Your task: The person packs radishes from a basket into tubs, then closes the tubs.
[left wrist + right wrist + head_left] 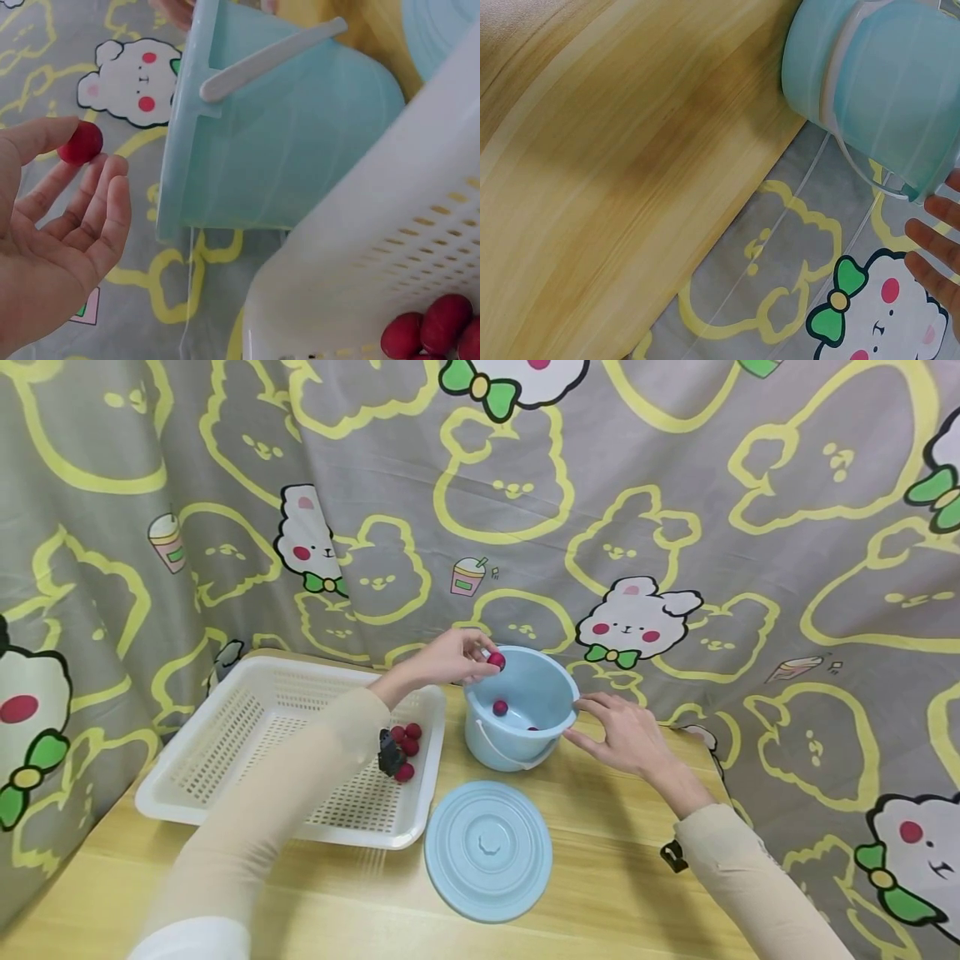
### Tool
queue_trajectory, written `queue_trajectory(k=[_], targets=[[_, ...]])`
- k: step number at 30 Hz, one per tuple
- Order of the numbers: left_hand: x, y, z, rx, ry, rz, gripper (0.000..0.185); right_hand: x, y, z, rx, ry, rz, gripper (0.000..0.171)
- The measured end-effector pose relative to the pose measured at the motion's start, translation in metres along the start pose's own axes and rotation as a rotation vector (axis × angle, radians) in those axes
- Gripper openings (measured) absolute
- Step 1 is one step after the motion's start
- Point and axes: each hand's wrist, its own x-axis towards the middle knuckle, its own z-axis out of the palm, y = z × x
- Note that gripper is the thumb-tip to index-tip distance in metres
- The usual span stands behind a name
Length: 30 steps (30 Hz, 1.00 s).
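Observation:
My left hand point(453, 658) is above the left rim of a light blue bucket point(517, 745), pinching a small round red fruit point(496, 661) between thumb and fingertips. The left wrist view shows this red fruit point(80, 143) at the tips, the other fingers loosely bent. Inside the bucket lies another red fruit point(500, 707), and part of one more shows low by the near wall. At the bucket's right rim is my right hand point(622, 733), its fingers extended and fingertips at the edge. In the right wrist view only some fingers point(934, 244) show, beside the rim.
A white perforated basket point(262, 829) stands on the left, several red fruits point(410, 747) at its right end. The round blue lid point(487, 852) lies flat on the wooden table point(600, 893) in front of the bucket. A patterned curtain point(517, 485) hangs behind.

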Motion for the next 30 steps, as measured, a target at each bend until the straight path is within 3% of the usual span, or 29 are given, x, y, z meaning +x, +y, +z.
queue_trajectory(k=[10,30], targets=[[0.011,0.005,0.007,-0.024,-0.011,0.005,0.032,0.000,0.000,0.000,0.002,0.000,0.000,0.058],[0.027,0.002,0.022,0.078,-0.086,-0.016,0.032,-0.001,0.002,0.002,0.010,-0.026,0.015,0.058]])
